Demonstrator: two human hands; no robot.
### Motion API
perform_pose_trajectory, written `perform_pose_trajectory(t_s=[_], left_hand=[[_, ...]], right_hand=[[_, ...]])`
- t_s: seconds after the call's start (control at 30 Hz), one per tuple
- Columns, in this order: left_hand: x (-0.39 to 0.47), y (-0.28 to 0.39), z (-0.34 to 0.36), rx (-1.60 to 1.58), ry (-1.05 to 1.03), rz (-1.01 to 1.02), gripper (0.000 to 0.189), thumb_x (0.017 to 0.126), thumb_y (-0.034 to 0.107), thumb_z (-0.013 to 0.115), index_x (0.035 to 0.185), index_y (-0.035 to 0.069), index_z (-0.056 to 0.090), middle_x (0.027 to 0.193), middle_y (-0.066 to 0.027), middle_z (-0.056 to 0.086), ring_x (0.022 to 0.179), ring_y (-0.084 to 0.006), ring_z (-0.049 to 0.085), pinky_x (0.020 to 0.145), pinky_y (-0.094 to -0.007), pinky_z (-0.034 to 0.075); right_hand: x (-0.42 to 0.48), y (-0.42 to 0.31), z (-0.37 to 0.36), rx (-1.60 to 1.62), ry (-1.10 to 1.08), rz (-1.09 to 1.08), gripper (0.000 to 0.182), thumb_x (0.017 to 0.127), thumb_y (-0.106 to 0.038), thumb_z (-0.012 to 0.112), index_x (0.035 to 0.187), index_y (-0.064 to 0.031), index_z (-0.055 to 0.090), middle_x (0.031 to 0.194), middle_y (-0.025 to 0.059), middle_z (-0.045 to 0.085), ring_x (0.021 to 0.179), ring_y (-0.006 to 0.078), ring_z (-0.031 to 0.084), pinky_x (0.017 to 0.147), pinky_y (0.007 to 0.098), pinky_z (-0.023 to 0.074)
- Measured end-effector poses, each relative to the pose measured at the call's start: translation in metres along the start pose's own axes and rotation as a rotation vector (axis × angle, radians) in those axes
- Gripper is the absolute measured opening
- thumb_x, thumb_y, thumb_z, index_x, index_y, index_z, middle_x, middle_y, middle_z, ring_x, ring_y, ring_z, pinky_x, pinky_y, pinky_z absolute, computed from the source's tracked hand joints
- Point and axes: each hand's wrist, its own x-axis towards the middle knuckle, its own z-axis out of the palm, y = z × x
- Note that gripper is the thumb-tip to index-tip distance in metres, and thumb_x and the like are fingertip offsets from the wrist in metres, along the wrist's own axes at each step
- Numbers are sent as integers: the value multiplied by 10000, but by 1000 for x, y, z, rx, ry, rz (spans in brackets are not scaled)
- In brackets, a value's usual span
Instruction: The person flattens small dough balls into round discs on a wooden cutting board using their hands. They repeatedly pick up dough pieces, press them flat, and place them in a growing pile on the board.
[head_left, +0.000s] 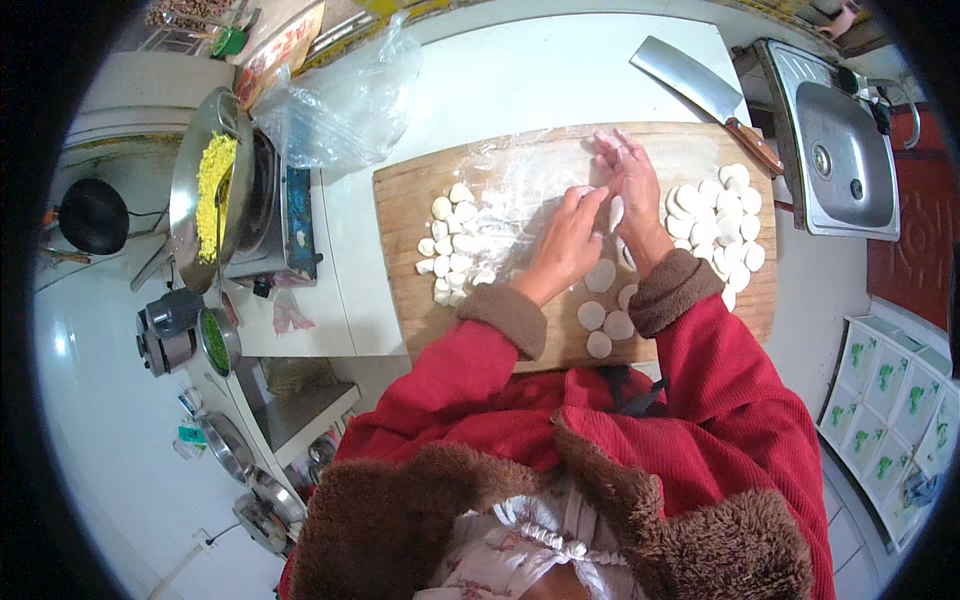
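Note:
Both hands come together over a floured wooden board (525, 341). My left hand (568, 238) has its fingers bent towards the palm of my right hand (632, 187), whose fingers stretch away from me. Between them a pale dough disc (616, 214) shows nearly edge-on; which hand bears it I cannot tell. Several thin dough rounds (619, 325) lie flat below my wrists. To the left sit small cut dough pieces (442, 245). A heap of flattened dough rounds (705, 229) lies right of my right hand, partly hidden by its sleeve.
A cleaver (686, 75) lies behind the board, its wooden handle over the right corner. Left are a clear plastic bag (341, 116), a wok (184, 217) of yellow crumbled food on a stove (300, 225), and a bowl of chopped greens (216, 341). A steel sink (847, 150) stands right.

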Motion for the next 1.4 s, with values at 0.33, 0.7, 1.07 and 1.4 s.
perform_pose_trajectory(t_s=[0.33, 0.7, 1.07, 1.4], left_hand=[[7, -10, -1, -820, -137, -436, 279, 931, 8, 671, 1187, -4, 561, 1033, -69, 659, 930, -130, 657, 810, -278, 546], [-22, -33, -17, 16, 362, -242, 526, 831, -34, 700, 1329, 21, 540, 1065, -146, 669, 959, -263, 676, 740, -345, 554], [-84, -21, -59, 195, 103, -228, 433, 847, 82, 756, 1250, 26, 607, 1088, -185, 574, 976, -376, 606, 816, -447, 518], [-87, -15, -37, 357, 82, -46, 485, 829, 9, 711, 1286, -10, 548, 1151, -200, 557, 1049, -399, 553, 923, -466, 477]], right_hand=[[3, 2, -14, -31, -6, 44, 453, 1101, -337, 400, 1355, 5, 555, 1219, 182, 670, 1125, 239, 635, 999, 355, 502], [-13, 33, 11, -1699, -369, -699, 687, 1037, -540, 413, 1581, -124, 353, 1652, 176, 289, 1533, 347, 261, 1253, 527, 178], [11, 30, 10, -1827, -988, -891, 815, 981, -619, 493, 1642, -228, 221, 1699, 118, 197, 1556, 334, 212, 1279, 566, 106], [-15, 38, -4, -1760, -305, -718, 619, 1050, -433, 476, 1606, -204, 332, 1685, 110, 246, 1548, 329, 226, 1242, 581, 148]])
